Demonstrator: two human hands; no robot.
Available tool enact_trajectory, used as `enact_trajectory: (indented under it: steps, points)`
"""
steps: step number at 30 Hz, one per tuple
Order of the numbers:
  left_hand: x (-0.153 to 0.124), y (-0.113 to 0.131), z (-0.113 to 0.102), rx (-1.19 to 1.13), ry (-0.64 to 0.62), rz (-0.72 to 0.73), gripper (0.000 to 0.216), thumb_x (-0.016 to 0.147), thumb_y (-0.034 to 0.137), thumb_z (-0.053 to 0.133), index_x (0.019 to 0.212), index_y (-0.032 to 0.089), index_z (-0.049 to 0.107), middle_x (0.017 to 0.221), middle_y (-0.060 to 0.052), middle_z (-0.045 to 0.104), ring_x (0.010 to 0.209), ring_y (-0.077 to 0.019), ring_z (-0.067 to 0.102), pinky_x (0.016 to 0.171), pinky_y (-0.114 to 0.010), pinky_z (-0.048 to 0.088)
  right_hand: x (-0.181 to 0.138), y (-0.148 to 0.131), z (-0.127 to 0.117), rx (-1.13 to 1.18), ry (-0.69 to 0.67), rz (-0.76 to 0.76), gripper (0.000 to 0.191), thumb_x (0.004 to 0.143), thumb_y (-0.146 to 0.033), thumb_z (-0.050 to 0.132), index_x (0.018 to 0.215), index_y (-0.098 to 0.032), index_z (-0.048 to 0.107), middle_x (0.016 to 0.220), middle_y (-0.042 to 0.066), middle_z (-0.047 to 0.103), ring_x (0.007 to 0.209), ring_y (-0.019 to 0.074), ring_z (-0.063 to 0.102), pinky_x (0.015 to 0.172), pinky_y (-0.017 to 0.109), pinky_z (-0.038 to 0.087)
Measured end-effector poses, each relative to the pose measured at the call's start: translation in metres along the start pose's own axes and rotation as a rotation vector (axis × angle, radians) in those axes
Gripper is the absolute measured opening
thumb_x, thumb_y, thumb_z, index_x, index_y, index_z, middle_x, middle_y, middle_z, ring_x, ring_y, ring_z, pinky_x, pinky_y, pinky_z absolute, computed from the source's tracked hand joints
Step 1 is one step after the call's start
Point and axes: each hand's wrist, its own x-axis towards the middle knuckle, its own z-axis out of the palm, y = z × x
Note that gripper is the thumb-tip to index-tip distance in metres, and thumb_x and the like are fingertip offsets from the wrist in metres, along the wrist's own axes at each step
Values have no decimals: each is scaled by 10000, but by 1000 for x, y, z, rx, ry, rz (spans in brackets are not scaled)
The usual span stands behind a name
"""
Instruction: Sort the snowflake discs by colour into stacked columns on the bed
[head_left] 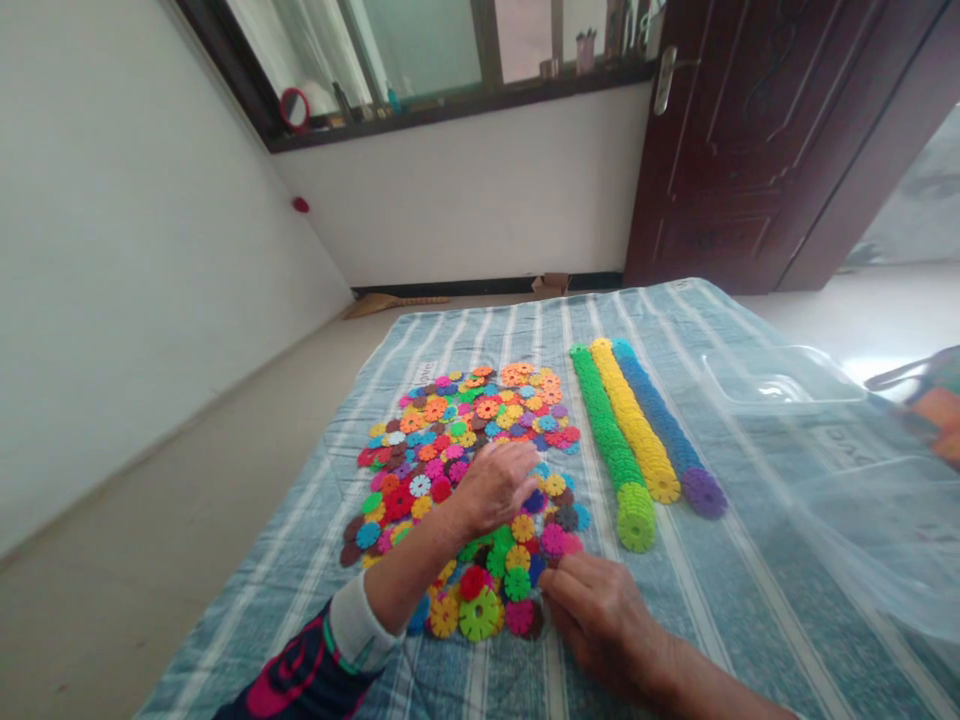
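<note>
Many colourful notched plastic discs (420,486) lie spread in a loose, overlapping heap on a striped cloth. Over the middle of this heap hovers or rests my left hand (495,488), its half-bent fingers pointing right and slightly blurred; no disc shows in them. At the heap's lower right edge my right hand (604,608) has thumb and fingers pinched together beside a blue disc (536,571); what is between the fingertips is hidden. A large lime-green disc (478,614) lies at the near edge of the heap.
Right of the heap lie overlapping rows of discs: a green row (604,430), a yellow row (634,425) and a blue row (652,410) ending in purple. Two clear plastic containers (784,398) stand further right on the blue striped cloth (720,620). A dark red door (720,150) is behind.
</note>
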Motion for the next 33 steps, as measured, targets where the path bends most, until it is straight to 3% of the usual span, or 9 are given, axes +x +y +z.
enact_trajectory:
  steps: [4,9,20,30,33]
  points:
    - [25,-9,1,16,40,9,318,898,195,466,1193,169,583,1327,-106,590,1267,-228,499,1072,-406,397,-1,0,0,-1,4,-9,214,916,-98,389,810,-201,544,633,2,541,563,149,469,528,286,268]
    - [41,-12,7,114,-59,-104,371,879,159,439,1224,205,569,1428,-65,511,1341,-263,421,1084,-500,363,-1,0,1,-6,9,-17,201,909,-95,392,837,-202,545,639,1,553,564,145,487,525,275,280]
    - [-6,3,6,189,-85,-237,402,863,148,406,1215,263,562,1428,-47,495,1299,-364,397,965,-586,417,-2,1,3,24,32,-27,214,922,-102,377,807,-208,523,632,2,547,557,144,496,524,270,300]
    - [-27,24,7,158,-120,-226,398,861,130,399,1212,251,543,1416,-38,505,1294,-361,409,1007,-604,392,-4,1,4,26,31,-48,184,927,-109,398,867,-202,544,638,-2,549,551,145,499,519,267,314]
    - [-29,25,8,148,-94,-199,344,893,158,382,1186,237,543,1395,-57,517,1278,-321,440,1013,-550,408,-5,2,4,27,33,-55,184,922,-105,405,856,-202,546,633,-3,549,545,145,500,513,265,329]
